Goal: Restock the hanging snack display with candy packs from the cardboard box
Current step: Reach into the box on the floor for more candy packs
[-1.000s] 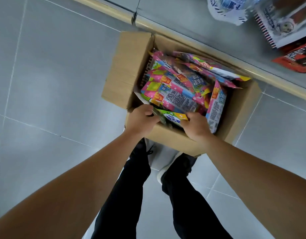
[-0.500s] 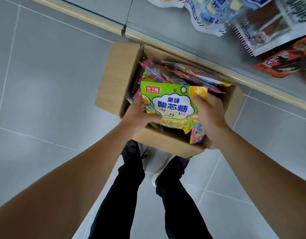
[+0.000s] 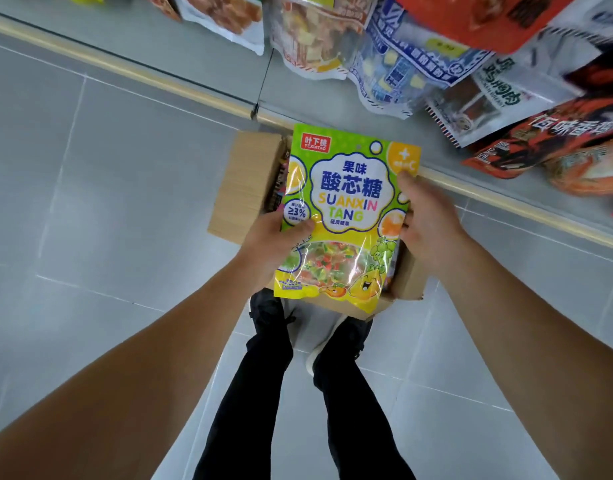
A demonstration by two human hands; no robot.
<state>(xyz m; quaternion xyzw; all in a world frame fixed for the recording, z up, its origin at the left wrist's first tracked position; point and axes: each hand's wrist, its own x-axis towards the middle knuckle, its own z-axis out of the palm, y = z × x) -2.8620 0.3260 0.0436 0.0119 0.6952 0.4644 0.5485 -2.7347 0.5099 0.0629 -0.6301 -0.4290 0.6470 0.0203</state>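
1. You hold one candy pack (image 3: 346, 216) face-up above the cardboard box (image 3: 242, 188); your left hand (image 3: 274, 244) grips its left edge, your right hand (image 3: 426, 216) pinches its right edge
2. Nothing is hung yet; the hanging snack display (image 3: 436, 57) lies beyond the box
3. Half a second ago the pack sat lower, just over the box; now it is raised

The glossy green-and-yellow plastic candy pack (image 3: 346, 216) carries a red badge at its eleven o'clock corner reading "叶下桃 YEXIATAO". Its white centre panel reads "果味 酸芯糖" above multicoloured "SUANXIN TANG". At nine o'clock a blue circle shows "≥3%". The hanging snack bags' (image 3: 499, 81) print is too blurred to read.
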